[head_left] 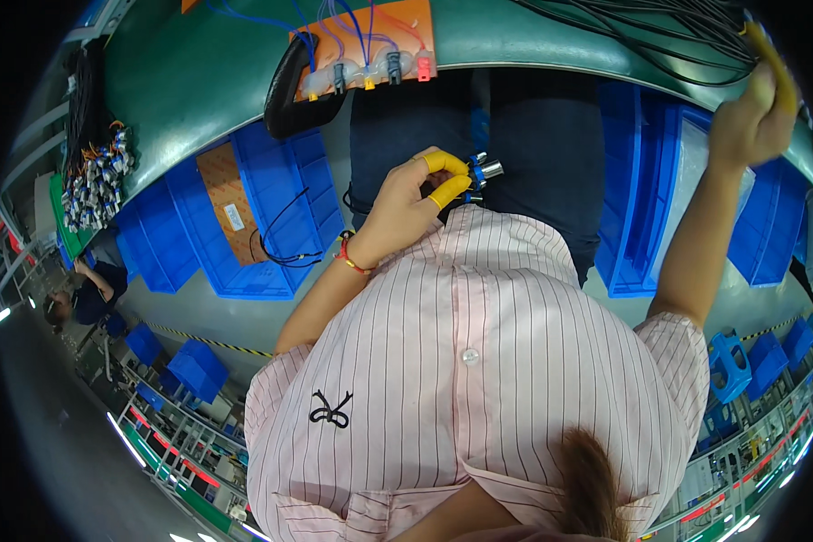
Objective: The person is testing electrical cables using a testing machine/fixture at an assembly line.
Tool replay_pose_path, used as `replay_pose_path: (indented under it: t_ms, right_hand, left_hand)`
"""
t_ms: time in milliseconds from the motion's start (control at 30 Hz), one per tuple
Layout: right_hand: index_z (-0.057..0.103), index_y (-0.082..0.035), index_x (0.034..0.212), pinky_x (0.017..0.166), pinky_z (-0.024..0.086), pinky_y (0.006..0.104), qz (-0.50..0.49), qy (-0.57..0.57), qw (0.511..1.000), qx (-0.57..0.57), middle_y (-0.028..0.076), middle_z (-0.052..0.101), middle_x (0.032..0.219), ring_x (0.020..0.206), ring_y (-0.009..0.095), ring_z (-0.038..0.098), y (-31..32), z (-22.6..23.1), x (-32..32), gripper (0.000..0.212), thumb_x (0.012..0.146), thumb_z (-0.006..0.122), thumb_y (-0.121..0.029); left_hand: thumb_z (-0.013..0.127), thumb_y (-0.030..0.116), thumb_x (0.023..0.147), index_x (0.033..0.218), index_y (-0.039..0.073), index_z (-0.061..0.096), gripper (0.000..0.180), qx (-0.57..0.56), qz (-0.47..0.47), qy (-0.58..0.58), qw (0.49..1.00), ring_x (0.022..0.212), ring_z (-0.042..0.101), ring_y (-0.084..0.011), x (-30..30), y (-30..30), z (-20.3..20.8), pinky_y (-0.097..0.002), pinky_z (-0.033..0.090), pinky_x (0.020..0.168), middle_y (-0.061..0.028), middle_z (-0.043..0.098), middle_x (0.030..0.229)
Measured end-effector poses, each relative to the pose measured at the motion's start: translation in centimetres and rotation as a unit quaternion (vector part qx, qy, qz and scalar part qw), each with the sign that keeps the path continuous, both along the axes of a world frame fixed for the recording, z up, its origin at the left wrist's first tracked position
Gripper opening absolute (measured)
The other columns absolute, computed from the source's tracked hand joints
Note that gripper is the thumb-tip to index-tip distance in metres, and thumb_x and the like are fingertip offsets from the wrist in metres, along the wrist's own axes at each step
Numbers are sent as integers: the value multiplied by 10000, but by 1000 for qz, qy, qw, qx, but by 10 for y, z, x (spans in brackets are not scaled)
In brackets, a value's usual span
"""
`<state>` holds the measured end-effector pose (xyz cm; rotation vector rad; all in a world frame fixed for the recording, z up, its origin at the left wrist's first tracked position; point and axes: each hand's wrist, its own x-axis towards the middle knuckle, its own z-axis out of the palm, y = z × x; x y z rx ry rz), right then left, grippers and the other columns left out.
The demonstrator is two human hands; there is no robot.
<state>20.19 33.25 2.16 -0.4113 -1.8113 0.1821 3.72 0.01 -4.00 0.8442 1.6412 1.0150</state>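
Observation:
My left hand [411, 203], with yellow covers on thumb and forefinger, is closed on several cable connectors [486, 172] above my lap. They have silvery barrels and blue rings; the fingers hide part of them. Far to the right, my right hand [754, 126] is raised at the bench edge, its fingers bent and a yellow cover on the forefinger. That fingertip meets the end of a bundle of black cables [668, 36] lying on the green bench [199, 90]. Whether anything is between the right fingers is hidden.
An orange board [411, 23] with coloured plugs and wires sits at the bench's front edge beside a black curved object [294, 90]. Cables with metal connectors [99, 185] hang at the left. Blue bins [271, 217] stand beneath the bench; another person [99, 285] is at far left.

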Motion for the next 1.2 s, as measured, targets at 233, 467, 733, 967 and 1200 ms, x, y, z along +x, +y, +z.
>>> replay_pose_path:
  t_ms: [233, 467, 733, 967, 1200]
  right_hand:
    - [599, -35, 1173, 671, 469, 274, 375, -242, 699, -559, 76, 620, 846, 708, 141, 570, -176, -30, -19, 360, 863, 663, -206]
    - [540, -5, 1186, 836, 467, 353, 426, 253, 511, -702, -1, 542, 705, 665, 122, 521, -119, -26, 24, 322, 934, 581, -200]
    - [466, 56, 1034, 732, 363, 333, 372, 461, 489, -640, 33, 365, 764, 697, 139, 362, -48, 19, 71, 194, 954, 496, -119]
    - [462, 21, 875, 628, 247, 315, 325, 394, 545, -665, 52, 306, 725, 656, 166, 257, -53, 2, 85, 248, 661, 525, -88]
    - [393, -45, 698, 689, 265, 322, 292, 325, 603, -667, 72, 314, 711, 704, 178, 290, -69, -15, 68, 161, 638, 529, -107]
  left_hand:
    - [627, 66, 895, 1040, -13, 618, 165, 50, 55, -191, 979, 827, 588, -71, -5, 13, 35, -216, 476, 772, -53, 655, 940]
    - [564, 57, 936, 1142, -3, 631, 225, 34, 22, -113, 993, 751, 529, -53, -30, -8, 37, -182, 446, 680, -28, 653, 1005]
    - [614, 50, 902, 1115, 19, 650, 218, 28, 183, -73, 980, 721, 550, -71, -60, -38, 32, -196, 446, 655, -47, 649, 907]
    - [573, 138, 941, 1183, 24, 586, 268, 305, 307, -349, 831, 797, 581, -152, -50, -22, 30, -262, 470, 688, -93, 631, 1031]
    - [463, 225, 1002, 1296, -2, 477, 371, 299, 238, -374, 845, 653, 571, -123, -44, -11, 36, -231, 483, 575, -126, 577, 1026]
